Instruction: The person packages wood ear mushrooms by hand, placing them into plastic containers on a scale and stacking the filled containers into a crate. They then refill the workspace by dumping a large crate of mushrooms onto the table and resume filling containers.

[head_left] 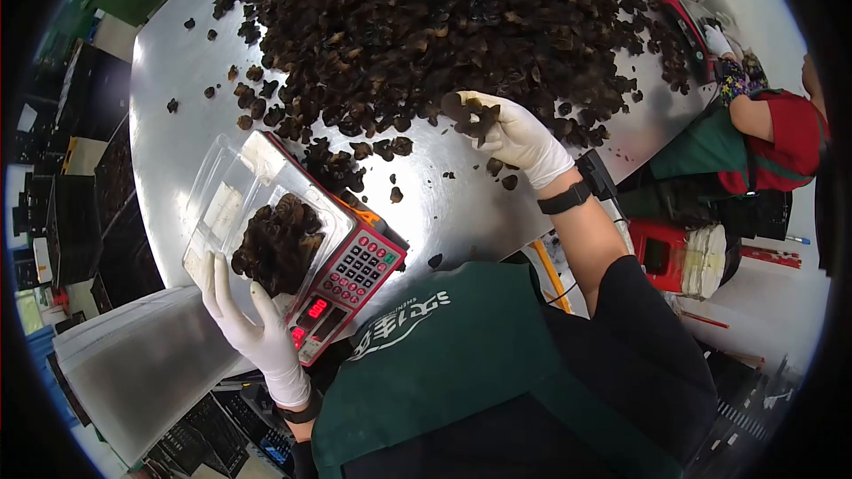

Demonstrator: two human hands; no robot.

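Observation:
My right hand (517,140), in a white glove, pinches a few pieces of dark wood ear mushroom (479,121) over the near edge of a big heap. At the scale, my gloved left hand (246,321) has its fingers spread along the near side of a clear plastic clamshell box (222,184). Its thumb is close to the wood ear mushrooms (278,244) piled in the box. The box lies with its lid folded back on a red digital scale (361,268), whose red digits are lit but too blurred to read surely.
A large heap of wood ear mushrooms (426,27) covers the far part of the metal table (169,62), with loose pieces around it. A translucent bin (142,364) stands at the lower left. Another person (754,137) works on the right by a second red scale (690,35).

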